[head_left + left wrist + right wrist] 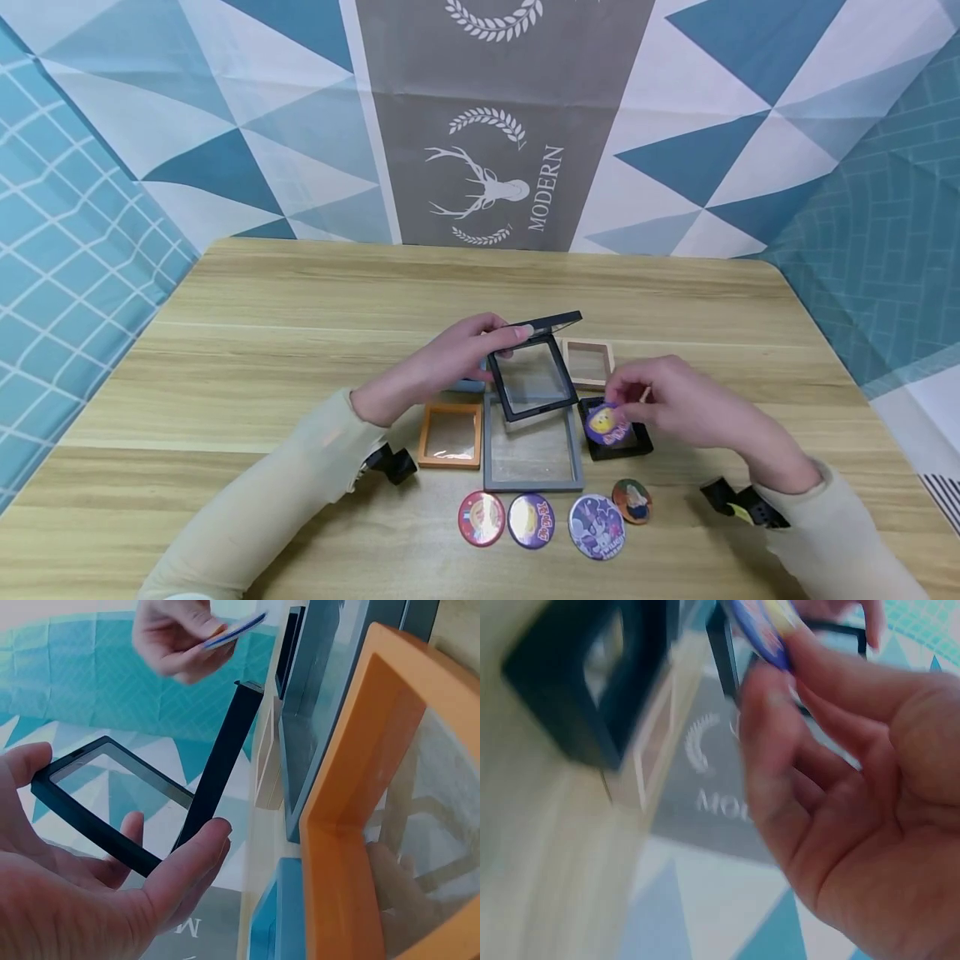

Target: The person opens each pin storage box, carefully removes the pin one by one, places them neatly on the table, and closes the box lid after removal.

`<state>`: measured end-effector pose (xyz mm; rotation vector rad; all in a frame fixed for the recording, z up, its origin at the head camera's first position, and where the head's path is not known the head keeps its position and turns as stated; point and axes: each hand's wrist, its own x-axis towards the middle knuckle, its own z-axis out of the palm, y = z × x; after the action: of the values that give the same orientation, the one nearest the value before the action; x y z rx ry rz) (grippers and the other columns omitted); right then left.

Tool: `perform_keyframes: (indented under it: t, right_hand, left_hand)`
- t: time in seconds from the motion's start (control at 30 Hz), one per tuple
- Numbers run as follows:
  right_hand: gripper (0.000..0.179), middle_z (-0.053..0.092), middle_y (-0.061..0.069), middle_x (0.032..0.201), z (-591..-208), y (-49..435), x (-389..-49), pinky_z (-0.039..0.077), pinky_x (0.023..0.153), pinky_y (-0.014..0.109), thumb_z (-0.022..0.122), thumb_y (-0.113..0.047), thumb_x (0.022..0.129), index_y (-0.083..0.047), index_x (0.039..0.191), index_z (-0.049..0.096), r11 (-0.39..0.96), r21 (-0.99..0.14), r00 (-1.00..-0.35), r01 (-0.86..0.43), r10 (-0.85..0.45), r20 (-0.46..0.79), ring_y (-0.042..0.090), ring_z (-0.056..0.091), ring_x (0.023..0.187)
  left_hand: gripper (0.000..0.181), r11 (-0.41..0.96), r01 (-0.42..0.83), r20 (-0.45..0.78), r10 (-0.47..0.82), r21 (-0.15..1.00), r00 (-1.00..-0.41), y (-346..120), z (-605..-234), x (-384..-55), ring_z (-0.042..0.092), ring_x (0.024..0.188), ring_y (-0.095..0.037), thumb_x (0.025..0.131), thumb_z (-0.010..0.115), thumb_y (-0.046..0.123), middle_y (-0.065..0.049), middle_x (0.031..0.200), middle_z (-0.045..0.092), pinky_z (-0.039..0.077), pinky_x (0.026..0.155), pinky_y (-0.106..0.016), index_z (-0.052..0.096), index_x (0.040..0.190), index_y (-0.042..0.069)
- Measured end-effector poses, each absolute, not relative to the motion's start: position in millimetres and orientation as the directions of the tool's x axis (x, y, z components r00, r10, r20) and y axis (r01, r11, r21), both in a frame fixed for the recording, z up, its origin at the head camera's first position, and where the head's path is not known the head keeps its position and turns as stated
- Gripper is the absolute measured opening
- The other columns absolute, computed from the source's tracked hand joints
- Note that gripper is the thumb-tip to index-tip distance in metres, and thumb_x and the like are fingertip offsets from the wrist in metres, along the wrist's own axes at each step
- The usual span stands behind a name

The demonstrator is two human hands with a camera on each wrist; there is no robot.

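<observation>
My left hand (457, 350) grips a black hinged display frame (532, 379) with clear film windows, its two halves spread apart. In the left wrist view the thumb and fingers hold the frame (217, 769) by its edges, off the table. Between thumb and fingers, my right hand (682, 404) pinches a round purple badge (606, 423) with a yellow picture. From above, this badge overlaps a smaller black frame (630, 451) on the table. The right wrist view is blurred, but the badge (759, 626) shows at the fingertips, with the held frame behind it.
Beneath the held frame lies a large grey frame (532, 485). Around it are an orange frame (427, 435), a pale wooden frame (588, 384) and a partly hidden blue frame (468, 386). Nearer me lie a red badge (482, 518), purple badges (532, 521) and a dark picture badge (632, 501).
</observation>
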<state>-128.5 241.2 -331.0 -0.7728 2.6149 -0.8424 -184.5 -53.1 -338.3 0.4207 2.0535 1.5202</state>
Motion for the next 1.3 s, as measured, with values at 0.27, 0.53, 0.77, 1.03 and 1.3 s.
perform_keyframes:
  t: [0.27,0.53,0.77,1.03,1.3]
  right_hand:
    - [0.029,0.059,-0.014,0.075,-325,259,-126,0.049,0.059,0.025,0.078,0.003,0.08,-0.024,0.076,0.068,0.769,-0.505,-0.726,-0.392,-0.595,-0.344,0.007,0.052,0.067]
    - [0.027,0.058,-0.012,0.072,-329,255,-121,0.048,0.061,0.028,0.085,-0.004,0.074,-0.025,0.068,0.068,0.886,-0.327,-0.773,-0.329,-0.452,-0.445,0.009,0.052,0.067]
    - [0.028,0.058,-0.011,0.069,-332,257,-122,0.047,0.059,0.029,0.086,-0.005,0.072,-0.024,0.066,0.067,0.907,-0.299,-0.779,-0.297,-0.411,-0.474,0.011,0.052,0.066]
    - [0.017,0.064,-0.012,0.077,-328,267,-128,0.049,0.06,0.028,0.08,-0.008,0.079,-0.023,0.076,0.073,0.865,-0.336,-0.83,-0.372,-0.472,-0.296,0.008,0.054,0.069]
    - [0.026,0.068,-0.002,0.081,-325,251,-133,0.052,0.057,0.028,0.066,-0.016,0.097,-0.003,0.119,0.067,0.809,-0.504,-0.932,-0.302,-0.363,-0.023,0.012,0.065,0.066]
  left_hand:
    - [0.048,0.323,-0.048,-0.233,0.564,0.945,-0.792,-56,-339,-186,0.052,0.118,-0.034,0.1,0.052,0.046,-0.02,0.128,0.054,0.053,0.093,-0.046,0.054,0.122,0.004]
    - [0.044,0.327,-0.044,-0.237,0.577,0.944,-0.782,-55,-339,-185,0.051,0.117,-0.032,0.1,0.052,0.045,-0.018,0.128,0.054,0.052,0.094,-0.047,0.055,0.12,0.006]
    - [0.041,0.323,-0.032,-0.227,0.589,0.946,-0.775,-53,-339,-185,0.051,0.115,-0.033,0.1,0.054,0.043,-0.019,0.124,0.052,0.052,0.093,-0.048,0.055,0.118,0.006]
    - [0.041,0.313,-0.022,-0.214,0.596,0.949,-0.774,-54,-339,-185,0.051,0.119,-0.034,0.099,0.055,0.042,-0.019,0.127,0.053,0.052,0.093,-0.047,0.055,0.118,0.006]
    - [0.041,0.267,0.046,-0.142,0.643,0.963,-0.753,-55,-339,-181,0.055,0.109,-0.035,0.091,0.064,0.034,-0.011,0.126,0.053,0.052,0.091,-0.046,0.056,0.12,0.005]
